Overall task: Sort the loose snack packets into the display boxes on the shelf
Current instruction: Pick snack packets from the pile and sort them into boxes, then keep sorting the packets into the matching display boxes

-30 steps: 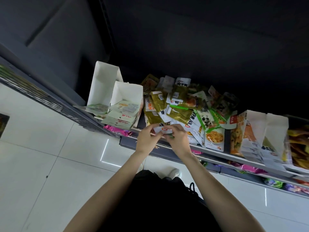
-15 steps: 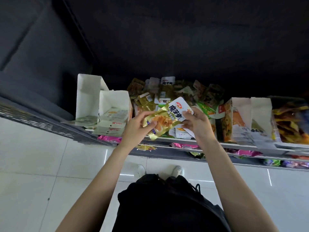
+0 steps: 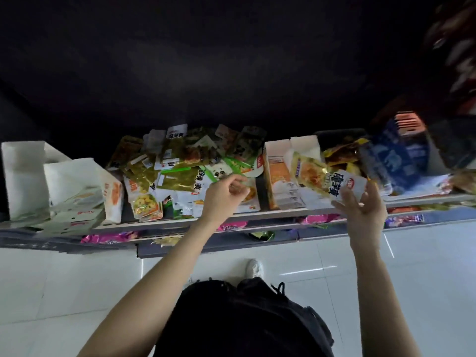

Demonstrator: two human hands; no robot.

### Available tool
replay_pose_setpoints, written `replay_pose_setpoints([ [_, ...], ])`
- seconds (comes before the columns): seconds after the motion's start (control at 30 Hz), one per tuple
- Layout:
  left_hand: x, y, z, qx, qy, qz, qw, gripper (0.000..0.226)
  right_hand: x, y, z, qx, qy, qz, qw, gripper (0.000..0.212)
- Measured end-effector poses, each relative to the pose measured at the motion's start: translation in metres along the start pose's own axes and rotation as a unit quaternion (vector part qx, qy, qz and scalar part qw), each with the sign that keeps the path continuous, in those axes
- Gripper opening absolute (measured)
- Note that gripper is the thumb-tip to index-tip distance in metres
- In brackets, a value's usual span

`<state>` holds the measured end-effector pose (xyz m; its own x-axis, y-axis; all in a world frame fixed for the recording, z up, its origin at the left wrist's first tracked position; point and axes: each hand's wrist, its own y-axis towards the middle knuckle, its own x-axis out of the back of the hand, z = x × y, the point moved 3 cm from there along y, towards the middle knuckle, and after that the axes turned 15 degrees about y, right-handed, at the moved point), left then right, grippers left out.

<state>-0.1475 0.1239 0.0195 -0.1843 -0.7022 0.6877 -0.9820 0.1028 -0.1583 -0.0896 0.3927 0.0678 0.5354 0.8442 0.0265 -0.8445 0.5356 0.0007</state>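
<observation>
The right hand (image 3: 364,212) holds a yellow and white snack packet (image 3: 327,180) by its white end. The fingers curl up behind that end and the thumb lies along its near edge, so the packet sticks out up and to the left of the fingertips, tilted, its yellow half hanging over the open white display box (image 3: 288,173) on the right part of the shelf (image 3: 270,215). Whether the packet's far corner touches the box wall cannot be told. That box already shows orange-printed packets standing inside.

The left hand (image 3: 224,199) hovers over the loose pile of packets (image 3: 180,173) in the middle of the shelf — its fingers are curled inward, thumb near the forefinger, and nothing can be made out between them. It sits just above a green packet with a panda face (image 3: 219,172).

At the left end stand two more white boxes (image 3: 74,181), one behind the other, with flat packets lying in the nearer one. Right of the held packet sits a heap of yellow wrappers (image 3: 340,153) and a blue box (image 3: 396,155), blurred. Pink packets (image 3: 110,237) show on the lower shelf — below them, white floor tiles (image 3: 64,292) and one white shoe (image 3: 253,267).
</observation>
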Motion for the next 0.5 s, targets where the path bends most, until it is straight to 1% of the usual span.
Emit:
replay_pose_setpoints([
  [0.07, -0.034, 0.016, -0.01, 0.01, 0.025, -0.001, 1.0, 0.022, 0.015, 0.017, 0.005, 0.106, -0.094, -0.034, 0.989, 0.005],
  [0.1, -0.049, 0.023, -0.016, 0.017, 0.043, -0.002, 0.999, 0.028, 0.016, 0.025, 0.006, 0.154, -0.152, -0.042, 0.975, 0.011],
  [0.13, -0.062, 0.029, -0.02, 0.029, 0.059, 0.0, 0.998, 0.034, 0.013, 0.032, 0.007, 0.193, -0.202, -0.041, 0.959, 0.013],
  [0.2, -0.082, 0.037, -0.028, 0.055, 0.092, 0.015, 0.994, 0.046, 0.002, 0.044, 0.002, 0.251, -0.28, -0.002, 0.927, 0.004],
  [0.23, -0.09, 0.04, -0.032, 0.06, 0.105, 0.025, 0.992, 0.049, -0.006, 0.048, -0.003, 0.27, -0.311, 0.027, 0.911, 0.004],
  [0.3, -0.102, 0.043, -0.039, 0.056, 0.128, 0.034, 0.99, 0.05, -0.02, 0.059, -0.016, 0.294, -0.354, 0.091, 0.883, 0.011],
  [0.37, -0.106, 0.043, -0.043, 0.05, 0.168, 0.022, 0.984, 0.05, -0.032, 0.066, -0.029, 0.302, -0.414, 0.154, 0.845, 0.017],
  [0.43, -0.106, 0.042, -0.045, 0.038, 0.207, 0.01, 0.978, 0.049, -0.038, 0.069, -0.043, 0.271, -0.501, 0.202, 0.797, 0.016],
  [0.5, -0.107, 0.04, -0.044, 0.025, 0.22, 0.003, 0.975, 0.049, -0.038, 0.07, -0.054, 0.232, -0.559, 0.227, 0.763, 0.01],
])
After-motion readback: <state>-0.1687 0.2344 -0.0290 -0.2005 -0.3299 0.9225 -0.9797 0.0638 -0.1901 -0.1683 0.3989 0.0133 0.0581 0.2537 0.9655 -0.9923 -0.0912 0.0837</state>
